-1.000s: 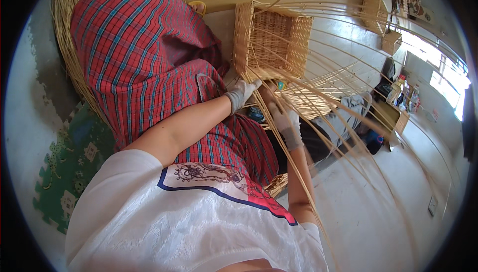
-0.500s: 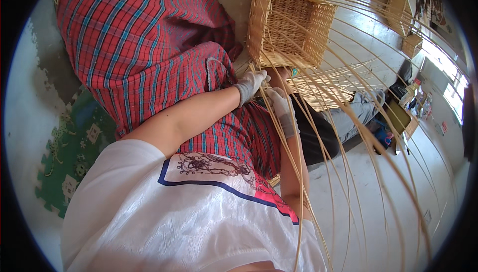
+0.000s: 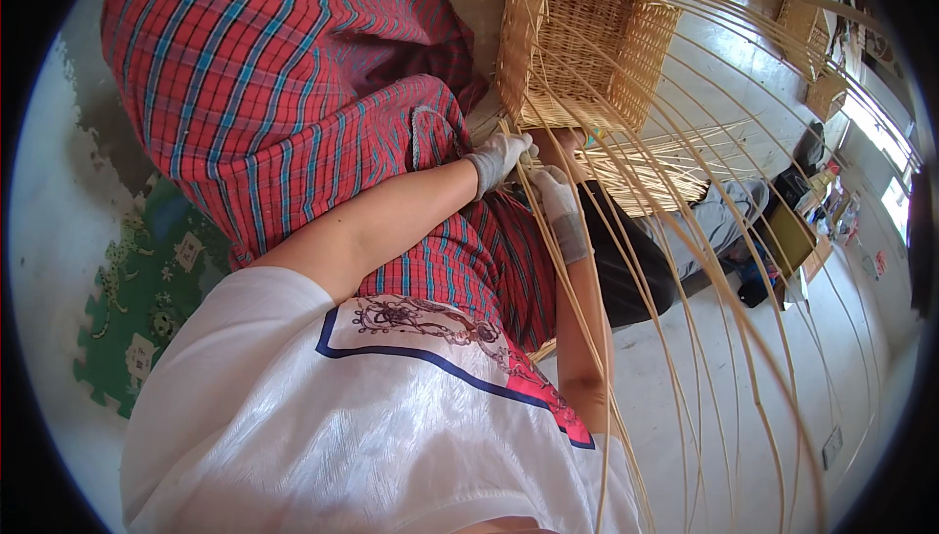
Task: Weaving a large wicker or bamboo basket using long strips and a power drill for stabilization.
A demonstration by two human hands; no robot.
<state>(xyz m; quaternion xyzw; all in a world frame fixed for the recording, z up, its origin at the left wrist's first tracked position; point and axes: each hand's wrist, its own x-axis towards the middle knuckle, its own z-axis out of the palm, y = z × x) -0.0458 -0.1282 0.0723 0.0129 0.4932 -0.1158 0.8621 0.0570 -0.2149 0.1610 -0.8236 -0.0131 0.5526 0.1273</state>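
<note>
My left hand [image 3: 502, 160], in a pale glove, is closed around thin tan wicker strands just below the woven basket. Close on its right, my right hand [image 3: 558, 197], gloved too, has its fingers bent in on the same strands. Long wicker strands [image 3: 599, 338] run from around the hands toward me, past my right forearm. The rectangular wicker basket [image 3: 515, 40] stands beyond the hands with its hollow inside showing. Exactly how the fingers grip is too small to make out. Red plaid cloth [image 3: 293, 74] covers my lap and legs.
Long loose strands [image 3: 729, 275] arch across the right side. A pile of cut wicker sticks [image 3: 646, 177] lies on the floor beyond my right hand. Another person's grey-clad leg [image 3: 724, 216] is near it. More baskets [image 3: 802, 30] stand far right; a green mat [image 3: 147, 289] lies left.
The view has shifted slightly, so the basket sits a little farther right. Both hands stay close together on the strands; the long strands at the right have swayed.
</note>
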